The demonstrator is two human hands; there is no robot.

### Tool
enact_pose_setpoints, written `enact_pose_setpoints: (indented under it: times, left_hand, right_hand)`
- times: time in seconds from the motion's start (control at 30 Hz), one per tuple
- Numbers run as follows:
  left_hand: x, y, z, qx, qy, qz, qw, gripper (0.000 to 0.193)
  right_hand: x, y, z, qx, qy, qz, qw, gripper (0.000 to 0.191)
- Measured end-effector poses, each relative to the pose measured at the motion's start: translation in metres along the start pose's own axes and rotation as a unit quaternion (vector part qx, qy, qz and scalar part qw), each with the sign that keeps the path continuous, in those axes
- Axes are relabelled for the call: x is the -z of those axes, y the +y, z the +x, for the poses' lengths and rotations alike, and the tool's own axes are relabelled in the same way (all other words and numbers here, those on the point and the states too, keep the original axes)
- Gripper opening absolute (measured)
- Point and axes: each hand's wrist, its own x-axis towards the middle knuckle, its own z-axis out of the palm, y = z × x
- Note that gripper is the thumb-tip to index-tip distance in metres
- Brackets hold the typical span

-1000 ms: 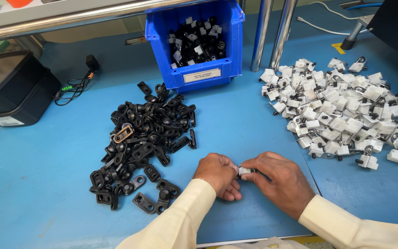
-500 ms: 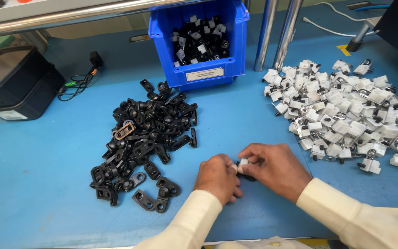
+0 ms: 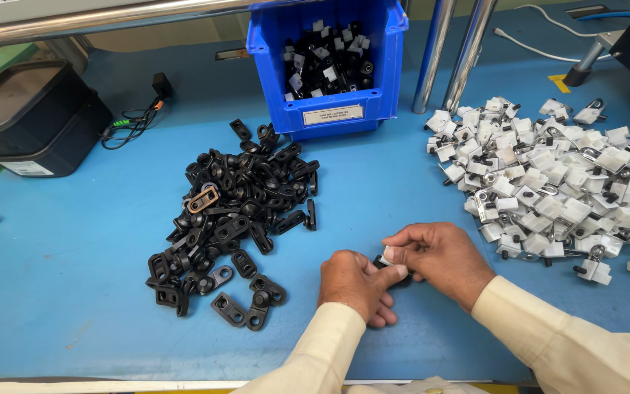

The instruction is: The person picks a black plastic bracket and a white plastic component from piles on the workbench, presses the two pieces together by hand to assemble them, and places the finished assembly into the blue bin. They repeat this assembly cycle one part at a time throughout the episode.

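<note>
Both hands, left hand [image 3: 357,283] and right hand [image 3: 439,255], pinch one small black-and-white part [image 3: 386,258] right of the black pile [image 3: 235,211]; they have drifted slightly rightward.

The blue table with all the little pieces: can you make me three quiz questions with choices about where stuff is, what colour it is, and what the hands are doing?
1. Where does the heap of black plastic brackets lie?
A. left of the hands
B. inside the blue plastic bin
C. on the black tray

2. What colour is the one odd bracket in the black heap?
A. red
B. brown
C. green

3. What are the left hand and right hand doing?
A. resting flat and apart
B. both lifting the bin
C. together pinching one small black and white part

Answers: 1 A, the heap spreads on the blue table left of both hands. 2 B, a single brown piece lies near the top. 3 C, fingertips of both meet on the part.
</note>
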Motion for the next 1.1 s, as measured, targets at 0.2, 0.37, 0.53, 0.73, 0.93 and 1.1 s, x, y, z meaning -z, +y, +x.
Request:
enact_pose_setpoints:
  times: [0.2,0.37,0.53,0.73,0.93,1.1]
  left_hand:
    - [-0.003,-0.007,0.004,0.025,-0.019,-0.102,0.994,0.025]
    - [-0.001,-0.006,0.006,0.008,0.006,-0.07,0.998,0.027]
    - [-0.003,-0.006,-0.001,-0.053,0.018,0.007,0.998,0.022]
    - [-0.003,-0.003,-0.007,-0.051,0.0,0.01,0.999,0.028]
    - [-0.004,-0.001,-0.006,0.003,-0.028,-0.045,0.999,0.037]
    - [0.0,-0.004,0.006,0.004,-0.055,-0.083,0.995,0.03]
  right_hand:
    - [-0.003,-0.003,-0.001,0.013,0.003,-0.022,1.0,0.022]
    - [-0.003,-0.008,-0.007,0.144,0.024,-0.103,0.984,0.023]
    - [-0.008,-0.015,-0.016,0.204,0.068,-0.223,0.951,0.022]
    - [0.003,-0.027,-0.005,-0.035,-0.02,-0.06,0.997,0.027]
    - [0.013,-0.025,0.0,-0.031,-0.087,-0.039,0.995,0.023]
    - [0.017,-0.026,0.006,-0.019,-0.123,-0.081,0.989,0.02]
